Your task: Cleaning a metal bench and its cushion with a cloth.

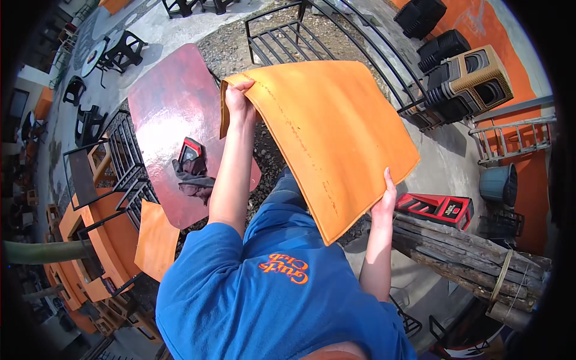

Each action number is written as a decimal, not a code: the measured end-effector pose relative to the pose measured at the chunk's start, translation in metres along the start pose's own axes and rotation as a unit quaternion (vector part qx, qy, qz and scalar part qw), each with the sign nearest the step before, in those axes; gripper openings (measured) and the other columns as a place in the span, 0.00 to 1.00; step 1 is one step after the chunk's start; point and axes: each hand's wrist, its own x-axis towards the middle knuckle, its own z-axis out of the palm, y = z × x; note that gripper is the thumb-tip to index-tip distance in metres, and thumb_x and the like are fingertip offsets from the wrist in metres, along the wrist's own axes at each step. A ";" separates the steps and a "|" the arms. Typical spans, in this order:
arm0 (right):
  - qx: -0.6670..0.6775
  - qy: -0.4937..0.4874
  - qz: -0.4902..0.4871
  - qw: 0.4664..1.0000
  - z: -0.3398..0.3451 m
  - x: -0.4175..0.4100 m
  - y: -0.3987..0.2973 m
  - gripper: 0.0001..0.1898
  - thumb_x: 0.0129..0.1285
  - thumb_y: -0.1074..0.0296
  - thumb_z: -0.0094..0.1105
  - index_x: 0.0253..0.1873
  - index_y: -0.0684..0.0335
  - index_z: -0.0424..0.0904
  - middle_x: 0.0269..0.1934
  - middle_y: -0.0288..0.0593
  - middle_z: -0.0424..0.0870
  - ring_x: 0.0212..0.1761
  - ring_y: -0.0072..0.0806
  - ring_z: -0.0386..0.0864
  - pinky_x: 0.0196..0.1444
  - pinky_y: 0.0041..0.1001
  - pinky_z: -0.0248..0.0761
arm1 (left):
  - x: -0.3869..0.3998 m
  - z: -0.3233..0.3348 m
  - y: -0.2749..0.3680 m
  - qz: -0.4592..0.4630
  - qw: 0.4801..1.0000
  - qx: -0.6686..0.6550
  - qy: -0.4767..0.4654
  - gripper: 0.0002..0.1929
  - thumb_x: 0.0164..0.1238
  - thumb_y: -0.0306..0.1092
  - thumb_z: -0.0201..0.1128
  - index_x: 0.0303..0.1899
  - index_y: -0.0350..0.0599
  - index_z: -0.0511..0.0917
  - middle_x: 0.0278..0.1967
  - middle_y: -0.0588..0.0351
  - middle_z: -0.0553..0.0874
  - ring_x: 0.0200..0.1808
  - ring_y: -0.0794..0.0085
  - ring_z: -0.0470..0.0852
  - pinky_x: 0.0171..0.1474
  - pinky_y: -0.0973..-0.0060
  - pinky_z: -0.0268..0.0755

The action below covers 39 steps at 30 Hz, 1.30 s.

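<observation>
Between my two hands an orange leather-like panel (333, 135) with a stitched edge is held up, tilted, a row of dark marks along one side. My left hand (239, 101) grips its folded upper left corner, thumb on top. My right hand (385, 200) holds its lower right edge, thumb up along the border. Left of the panel lies a glossy reddish tabletop (166, 103), and on it a red and black boxed item (191, 150) touches a dark crumpled cloth (195, 180).
Black metal frames (288, 40) stand ahead. At right are a red and black case (434, 209), bundled wooden poles (468, 256), stacked chairs (468, 85) and a bucket (497, 182). Another orange panel (156, 240) and orange furniture (105, 234) sit at lower left.
</observation>
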 end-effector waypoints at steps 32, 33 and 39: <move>-0.351 0.257 0.292 0.852 -0.133 0.516 0.154 0.21 0.76 0.68 0.59 0.68 0.59 0.64 0.57 0.49 0.82 0.52 0.43 0.87 0.52 0.48 0.84 | 0.447 -0.302 -0.261 -0.164 0.716 0.614 0.289 0.48 0.63 0.29 0.73 0.80 0.50 0.52 0.68 0.47 0.78 0.68 0.58 0.79 0.69 0.67 0.71; -0.355 0.255 0.302 0.847 -0.139 0.518 0.166 0.21 0.76 0.68 0.59 0.68 0.59 0.64 0.57 0.49 0.82 0.52 0.43 0.87 0.52 0.48 0.84 | 0.449 -0.311 -0.263 -0.169 0.712 0.613 0.298 0.48 0.63 0.29 0.73 0.80 0.50 0.52 0.68 0.47 0.78 0.68 0.58 0.79 0.69 0.67 0.71; -0.359 0.299 0.302 0.831 -0.152 0.514 0.192 0.23 0.74 0.71 0.61 0.68 0.60 0.62 0.56 0.50 0.83 0.52 0.44 0.86 0.48 0.45 0.86 | 0.450 -0.325 -0.267 -0.160 0.645 0.695 0.276 0.51 0.60 0.39 0.77 0.81 0.54 0.53 0.67 0.50 0.81 0.66 0.62 0.81 0.68 0.69 0.72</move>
